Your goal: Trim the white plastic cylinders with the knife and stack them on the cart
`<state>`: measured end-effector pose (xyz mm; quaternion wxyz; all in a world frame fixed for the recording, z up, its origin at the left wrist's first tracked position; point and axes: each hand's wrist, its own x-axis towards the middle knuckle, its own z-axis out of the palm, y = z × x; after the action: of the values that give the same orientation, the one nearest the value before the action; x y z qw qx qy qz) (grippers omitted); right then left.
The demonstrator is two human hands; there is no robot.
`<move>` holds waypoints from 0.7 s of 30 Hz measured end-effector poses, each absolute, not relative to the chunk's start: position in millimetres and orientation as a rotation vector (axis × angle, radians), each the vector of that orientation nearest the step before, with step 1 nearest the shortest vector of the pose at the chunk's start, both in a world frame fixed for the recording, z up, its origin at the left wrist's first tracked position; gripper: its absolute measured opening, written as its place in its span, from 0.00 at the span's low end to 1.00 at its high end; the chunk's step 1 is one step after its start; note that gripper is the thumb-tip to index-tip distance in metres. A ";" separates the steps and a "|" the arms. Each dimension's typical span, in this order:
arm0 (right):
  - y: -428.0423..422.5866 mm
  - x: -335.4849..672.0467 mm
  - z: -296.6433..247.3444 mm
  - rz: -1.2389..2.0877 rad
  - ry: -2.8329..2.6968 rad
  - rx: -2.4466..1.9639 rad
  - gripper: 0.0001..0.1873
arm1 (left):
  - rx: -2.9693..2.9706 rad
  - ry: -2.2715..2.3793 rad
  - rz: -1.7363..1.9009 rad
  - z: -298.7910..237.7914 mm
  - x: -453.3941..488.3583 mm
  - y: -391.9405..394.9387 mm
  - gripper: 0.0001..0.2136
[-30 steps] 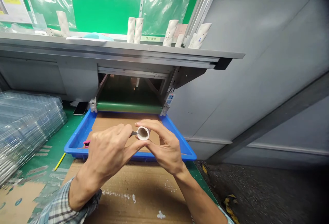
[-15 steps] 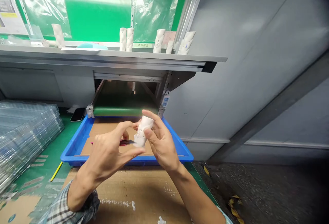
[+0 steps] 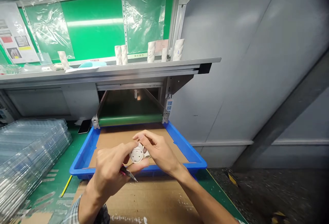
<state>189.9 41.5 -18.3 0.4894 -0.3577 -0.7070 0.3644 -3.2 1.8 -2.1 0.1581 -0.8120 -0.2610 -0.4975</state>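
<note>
Both hands meet over the front rim of a blue tray [image 3: 82, 157] lined with cardboard. My right hand [image 3: 159, 153] is closed round a small white plastic cup-shaped part [image 3: 137, 154], whose closed end with small holes faces me. My left hand [image 3: 111, 171] touches the same part with thumb and forefinger. It also keeps a thin pointed tool with a pink handle [image 3: 128, 173] tucked in its fingers, tip pointing down to the right.
A green conveyor belt [image 3: 130, 118] ends just behind the tray. Several white parts [image 3: 151, 51] stand on the grey shelf above. A stack of clear plastic trays [image 3: 28, 152] lies at left, a phone [image 3: 84, 126] beside them. Cardboard [image 3: 154, 200] covers the bench in front.
The white part was turned from open end toward me, to upright, to closed end toward me. The tool's tip left the part's mouth. The camera tilted up and left.
</note>
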 end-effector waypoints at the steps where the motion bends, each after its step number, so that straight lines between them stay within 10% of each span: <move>1: 43.0 192.0 -17.6 0.868 -1.723 -0.898 0.23 | -2.313 -0.736 -1.420 -1.4 -3.4 0.5 0.13; 21: 53.1 242.9 -13.3 0.442 -1.945 -1.194 0.22 | -2.477 -1.040 -1.276 12.6 0.3 -32.4 0.20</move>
<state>242.9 53.1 -13.3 0.3970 -0.4714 -0.7680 0.1745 0.3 -32.4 12.6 0.0839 -0.8299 -0.3485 -0.4275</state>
